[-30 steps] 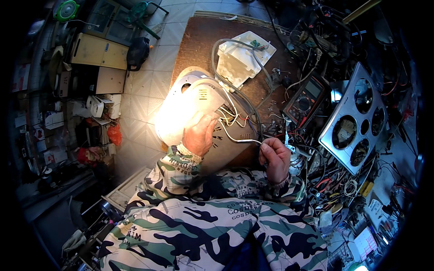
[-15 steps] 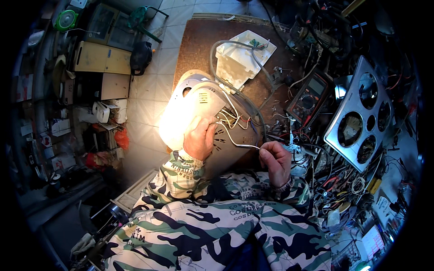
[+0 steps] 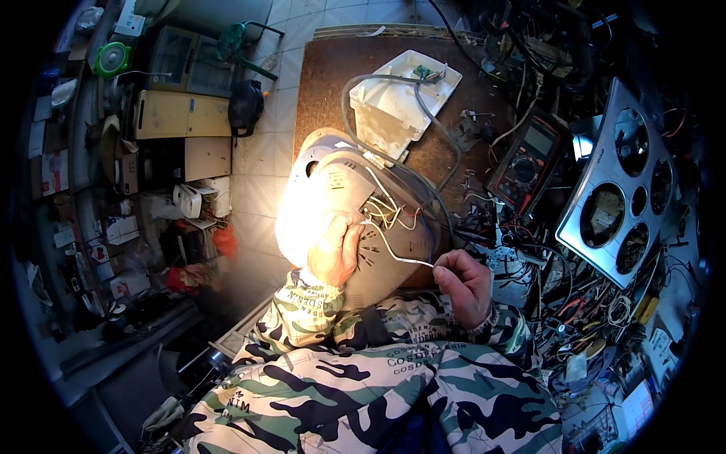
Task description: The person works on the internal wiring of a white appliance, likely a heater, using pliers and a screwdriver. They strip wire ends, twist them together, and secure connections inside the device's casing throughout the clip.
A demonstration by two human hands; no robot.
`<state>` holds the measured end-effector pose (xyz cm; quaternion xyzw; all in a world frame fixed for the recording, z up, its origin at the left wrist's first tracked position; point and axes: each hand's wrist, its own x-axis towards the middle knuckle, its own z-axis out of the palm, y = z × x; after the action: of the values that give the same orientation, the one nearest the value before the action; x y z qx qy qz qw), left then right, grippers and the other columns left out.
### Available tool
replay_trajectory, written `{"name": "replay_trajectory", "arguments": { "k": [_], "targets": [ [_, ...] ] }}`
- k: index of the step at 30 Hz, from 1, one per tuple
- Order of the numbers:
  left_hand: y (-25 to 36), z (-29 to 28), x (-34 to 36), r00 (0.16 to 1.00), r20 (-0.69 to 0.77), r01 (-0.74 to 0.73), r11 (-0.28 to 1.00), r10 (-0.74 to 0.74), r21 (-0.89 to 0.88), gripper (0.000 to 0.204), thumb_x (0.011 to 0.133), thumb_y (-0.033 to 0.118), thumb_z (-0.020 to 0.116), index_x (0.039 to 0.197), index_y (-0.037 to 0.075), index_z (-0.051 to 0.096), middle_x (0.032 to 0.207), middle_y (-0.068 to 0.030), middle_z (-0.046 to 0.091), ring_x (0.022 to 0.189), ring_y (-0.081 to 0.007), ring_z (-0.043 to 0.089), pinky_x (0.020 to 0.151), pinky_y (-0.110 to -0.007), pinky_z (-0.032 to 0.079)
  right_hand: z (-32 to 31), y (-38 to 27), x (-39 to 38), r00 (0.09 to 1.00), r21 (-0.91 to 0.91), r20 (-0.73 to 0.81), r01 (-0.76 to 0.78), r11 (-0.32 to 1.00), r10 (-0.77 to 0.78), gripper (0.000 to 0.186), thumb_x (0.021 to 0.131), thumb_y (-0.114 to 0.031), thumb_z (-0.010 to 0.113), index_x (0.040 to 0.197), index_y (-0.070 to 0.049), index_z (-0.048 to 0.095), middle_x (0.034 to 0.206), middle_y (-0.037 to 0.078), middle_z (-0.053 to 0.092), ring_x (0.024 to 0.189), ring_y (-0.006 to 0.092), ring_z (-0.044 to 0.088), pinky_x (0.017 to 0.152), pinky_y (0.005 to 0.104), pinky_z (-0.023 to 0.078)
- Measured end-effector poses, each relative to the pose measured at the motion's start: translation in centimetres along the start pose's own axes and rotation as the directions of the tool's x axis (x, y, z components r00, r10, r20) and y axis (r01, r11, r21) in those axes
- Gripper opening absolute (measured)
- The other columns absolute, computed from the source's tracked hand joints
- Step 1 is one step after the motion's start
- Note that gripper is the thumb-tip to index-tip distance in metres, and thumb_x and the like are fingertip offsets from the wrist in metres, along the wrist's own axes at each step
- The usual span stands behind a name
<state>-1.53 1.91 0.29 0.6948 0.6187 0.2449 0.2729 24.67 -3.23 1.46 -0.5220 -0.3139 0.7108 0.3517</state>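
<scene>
A beige plastic appliance housing (image 3: 393, 276) with slotted vents rests on the near end of the brown table, against my lap. White, red and blue wires come out of an opening (image 3: 384, 210) in its face. My left hand (image 3: 333, 251) lies on the housing beside that opening, its thumb and forefinger closed at one end of a white wire (image 3: 395, 253). To the right, my right hand (image 3: 463, 286) pinches the other end between thumb and fingertip, just off the housing's edge. The wire runs between them in a slack curve. Bright lamplight washes out the housing's left side.
Behind the housing sits a white plastic box (image 3: 386, 113) with a grey cable (image 3: 348, 94) looped over it. A multimeter (image 3: 528, 163) lies to the right, near a metal panel (image 3: 597, 216) with round holes. Tangled wires and tools (image 3: 582, 306) crowd the right side.
The view has shifted slightly, so the housing and both hands appear a little lower. Both hands keep their hold on the white wire.
</scene>
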Motion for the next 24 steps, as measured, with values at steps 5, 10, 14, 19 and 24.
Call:
{"name": "replay_trajectory", "arguments": {
  "k": [5, 10, 14, 19, 24],
  "targets": [
    [0.3, -0.1, -0.1, 0.999, 0.011, 0.036, 0.999, -0.036, 0.003, 0.010, 0.094, -0.002, 0.072, 0.104, 0.001, 0.069, 0.098, -0.0156, 0.070, 0.087, -0.0335, 0.071, 0.079, -0.036, 0.056, -0.2, 0.3, 0.1, 1.000, 0.024, -0.007, 0.017, 1.000, -0.017, 0.015, 0.106, -0.014, 0.063, 0.103, 0.001, 0.066, 0.080, -0.004, 0.060, 0.072, 0.0030, 0.049, 0.064, 0.0222, 0.041],
    [0.5, -0.2, -0.2, 0.998, 0.012, 0.057, 0.998, -0.057, 0.000, 0.012, 0.094, 0.000, 0.073, 0.105, 0.002, 0.070, 0.098, -0.0152, 0.069, 0.087, -0.0336, 0.070, 0.078, -0.037, 0.056, -0.3, 0.1, 0.4, 0.998, 0.026, -0.062, -0.019, 0.999, 0.020, 0.015, 0.106, -0.013, 0.062, 0.103, 0.001, 0.066, 0.077, -0.005, 0.059, 0.068, 0.0032, 0.047, 0.061, 0.0229, 0.039],
    [1.9, -0.2, -0.1, 0.996, -0.001, 0.093, 0.996, -0.093, -0.011, 0.015, 0.094, 0.000, 0.074, 0.108, 0.001, 0.071, 0.101, -0.0153, 0.070, 0.087, -0.0321, 0.070, 0.079, -0.036, 0.056, -0.3, -0.5, 0.6, 0.998, 0.014, -0.058, -0.012, 1.000, 0.013, 0.015, 0.106, -0.012, 0.062, 0.103, 0.001, 0.067, 0.075, -0.004, 0.058, 0.067, 0.0036, 0.047, 0.060, 0.0236, 0.039],
    [6.9, -0.7, -0.5, 0.983, 0.039, -0.175, 0.982, 0.177, -0.066, 0.032, 0.086, 0.001, 0.081, 0.116, 0.000, 0.071, 0.107, -0.0184, 0.072, 0.096, -0.0357, 0.072, 0.084, -0.042, 0.058, 0.2, -0.2, 0.3, 0.994, -0.146, -0.062, 0.080, 0.986, -0.089, 0.015, 0.105, -0.011, 0.062, 0.101, 0.002, 0.067, 0.076, 0.001, 0.062, 0.068, 0.0082, 0.053, 0.063, 0.0265, 0.045],
    [7.2, 1.3, -2.1, 0.968, 0.195, -0.116, 0.972, 0.157, -0.205, 0.037, 0.085, 0.003, 0.081, 0.121, 0.002, 0.071, 0.105, -0.0175, 0.070, 0.091, -0.0356, 0.071, 0.077, -0.041, 0.058, 0.7, 0.1, 0.3, 0.975, -0.305, -0.058, 0.188, 0.934, -0.215, 0.016, 0.105, -0.013, 0.063, 0.100, 0.001, 0.067, 0.077, 0.008, 0.064, 0.069, 0.0143, 0.059, 0.065, 0.0305, 0.049]
  ]
}}
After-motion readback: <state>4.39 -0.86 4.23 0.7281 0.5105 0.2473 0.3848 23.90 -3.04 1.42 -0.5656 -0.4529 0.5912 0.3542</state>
